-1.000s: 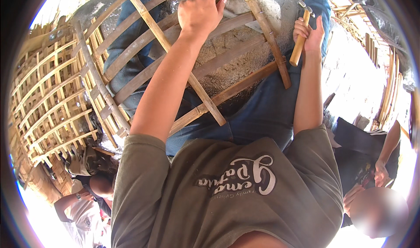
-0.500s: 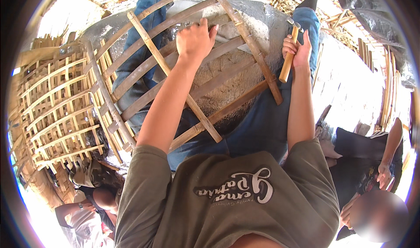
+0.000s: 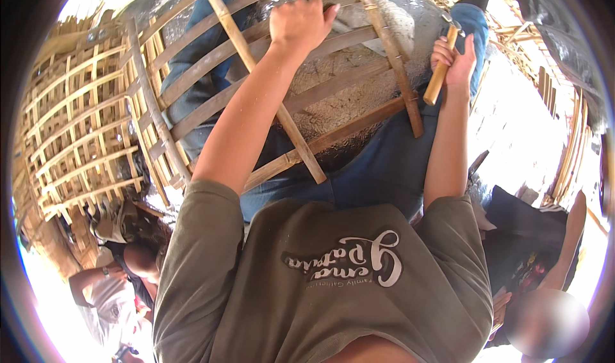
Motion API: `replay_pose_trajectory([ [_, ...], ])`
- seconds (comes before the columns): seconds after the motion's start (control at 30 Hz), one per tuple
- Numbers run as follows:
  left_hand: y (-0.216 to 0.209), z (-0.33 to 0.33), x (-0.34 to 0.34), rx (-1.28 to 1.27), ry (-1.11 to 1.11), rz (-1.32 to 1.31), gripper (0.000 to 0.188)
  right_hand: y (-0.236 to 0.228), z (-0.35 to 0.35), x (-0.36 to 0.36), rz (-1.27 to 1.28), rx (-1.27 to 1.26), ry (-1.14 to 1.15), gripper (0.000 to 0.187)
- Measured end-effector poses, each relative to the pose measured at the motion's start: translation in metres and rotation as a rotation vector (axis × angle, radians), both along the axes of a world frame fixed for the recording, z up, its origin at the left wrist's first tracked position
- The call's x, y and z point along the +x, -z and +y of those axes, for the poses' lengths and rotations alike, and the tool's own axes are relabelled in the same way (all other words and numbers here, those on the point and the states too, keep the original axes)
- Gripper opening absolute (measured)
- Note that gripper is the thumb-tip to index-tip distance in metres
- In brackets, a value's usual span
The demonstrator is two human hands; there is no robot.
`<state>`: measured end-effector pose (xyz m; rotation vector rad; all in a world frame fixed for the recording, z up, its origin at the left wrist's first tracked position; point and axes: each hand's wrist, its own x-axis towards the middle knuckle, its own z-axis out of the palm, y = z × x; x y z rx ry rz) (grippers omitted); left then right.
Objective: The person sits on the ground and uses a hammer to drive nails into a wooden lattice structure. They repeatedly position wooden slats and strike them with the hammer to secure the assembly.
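Observation:
A lattice of flat bamboo slats (image 3: 300,143) lies across my outstretched legs, its crosspieces running away from me. My left hand (image 3: 300,22) rests over its far middle part, fingers curled, thumb and one finger poking out. What those fingers hold, if anything, is hidden beneath the hand. In my right hand (image 3: 458,61) is a hammer (image 3: 437,83) with a wooden handle and metal head. It is held upright, head up and away from me, just right of the lattice's right crosspiece (image 3: 391,46). The hammer touches no slat that I can see.
A finished-looking bamboo lattice panel (image 3: 80,142) lies to my left. One person (image 3: 109,302) sits at lower left, another in dark clothes (image 3: 528,235) at lower right. Grey sheeting (image 3: 410,17) lies under my legs, and bamboo scraps (image 3: 506,40) are scattered at far right.
The view has shifted, so the lattice and both hands sit higher in it. Both hands keep nearly the same pose, and the hammer stays in my right hand.

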<state>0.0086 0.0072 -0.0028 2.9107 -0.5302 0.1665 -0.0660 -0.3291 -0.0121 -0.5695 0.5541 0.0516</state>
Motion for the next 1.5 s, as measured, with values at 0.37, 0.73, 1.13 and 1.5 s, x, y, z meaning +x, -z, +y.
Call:
replay_pose_trajectory([
  [0.37, -0.010, 0.001, 0.002, -0.015, -0.041, 0.107, 0.053, 0.004, 0.001, 0.000, 0.014, 0.012, 0.020, 0.066],
  [0.73, -0.008, -0.002, 0.001, 0.008, -0.041, 0.077, 0.050, -0.001, 0.002, 0.000, 0.042, 0.009, 0.014, 0.065],
  [1.13, -0.008, 0.000, 0.001, 0.001, -0.037, 0.109, 0.049, -0.003, 0.005, 0.001, 0.047, -0.010, 0.007, 0.064],
  [1.5, -0.008, -0.001, 0.000, 0.011, -0.037, 0.074, 0.046, 0.000, 0.002, 0.000, 0.031, 0.018, 0.000, 0.064],
])
